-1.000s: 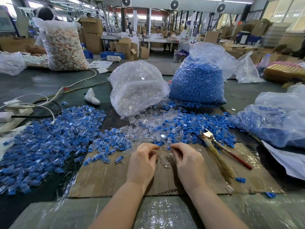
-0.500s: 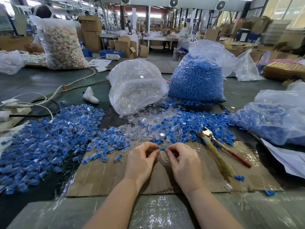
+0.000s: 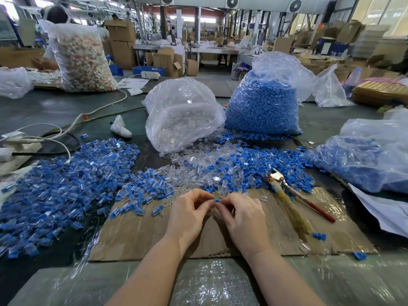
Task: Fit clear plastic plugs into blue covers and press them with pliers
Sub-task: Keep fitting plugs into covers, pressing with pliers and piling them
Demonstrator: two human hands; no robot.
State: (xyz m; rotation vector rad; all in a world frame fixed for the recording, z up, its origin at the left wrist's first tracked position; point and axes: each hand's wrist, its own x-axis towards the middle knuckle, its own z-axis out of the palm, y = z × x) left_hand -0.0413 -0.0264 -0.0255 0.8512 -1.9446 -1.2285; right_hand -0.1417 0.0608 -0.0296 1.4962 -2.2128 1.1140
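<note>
Blue cover [image 3: 217, 200] sits centre frame, just below the middle, pinched between the fingertips of both hands. Left hand [image 3: 189, 214] and right hand [image 3: 244, 217] are together, fingers curled in toward each other over the cardboard sheet [image 3: 136, 235]. Whether a clear plug is already in the cover, can't tell; too small.

Pliers [image 3: 293, 195] lie right of the hands on the cardboard, head toward the upper left, one handle red, the other wrapped in yellowish tape. Neither hand touches them.

Loose clear plugs [image 3: 189, 164] are scattered just above the hands, mixed with loose blue covers [image 3: 254, 164] to the right. Big pile of blue-and-clear pieces [image 3: 66, 184] fills the left of the frame.

Upper centre: bag of clear plugs [image 3: 183, 115], and beside it on the right a bag of blue covers [image 3: 262, 102]. Another bag with blue parts [image 3: 366, 160] at the right edge. Two stray blue pieces [image 3: 319, 236] lie at the lower right of the cardboard. White cables [image 3: 72, 127] run across the bench [image 3: 55, 107] at the upper left.
</note>
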